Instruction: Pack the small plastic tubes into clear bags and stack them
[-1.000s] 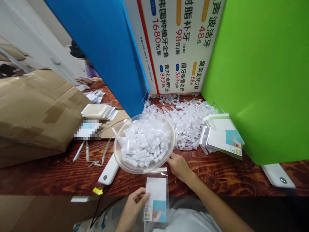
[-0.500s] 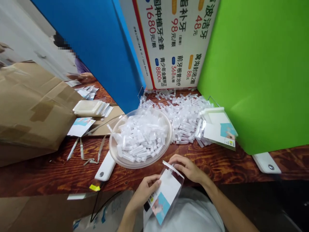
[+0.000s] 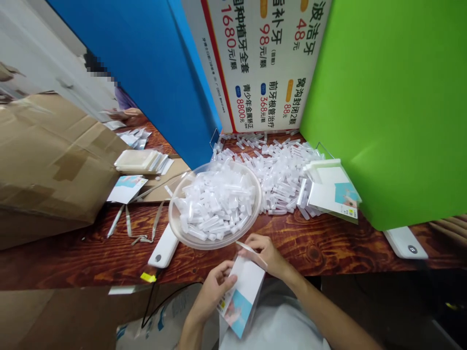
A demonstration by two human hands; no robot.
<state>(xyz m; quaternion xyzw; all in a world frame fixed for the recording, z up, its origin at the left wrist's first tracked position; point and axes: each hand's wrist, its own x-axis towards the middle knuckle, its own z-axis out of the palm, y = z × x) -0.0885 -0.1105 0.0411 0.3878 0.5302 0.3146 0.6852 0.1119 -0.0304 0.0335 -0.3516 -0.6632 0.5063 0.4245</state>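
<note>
Between my hands, above my lap at the table's front edge, is a clear plastic bag [image 3: 245, 287] with a white and blue printed card inside. My left hand [image 3: 215, 287] grips its left side, thumb on the front. At the top, my right hand [image 3: 266, 253] is closed on the bag's upper edge, beside a narrow white strip; finer detail there is hidden by the fingers. Just beyond my hands stands a round translucent bowl [image 3: 171, 221] heaped with small clear tubes [image 3: 215, 204] with white ends.
More tubes [image 3: 282, 175] lie loose behind the bowl. Packed card bags [image 3: 333, 189] rest at right by a green panel [image 3: 401, 107]. A blue panel [image 3: 153, 58], cardboard box [image 3: 54, 160], stacked pouches [image 3: 136, 160] and white scale-like device [image 3: 163, 250] stand left. A co-worker's hand [image 3: 131, 112] shows beyond.
Both hands and the bag have shifted slightly left and up, partly with the camera's own movement. My right hand stays at the bag's top edge.
</note>
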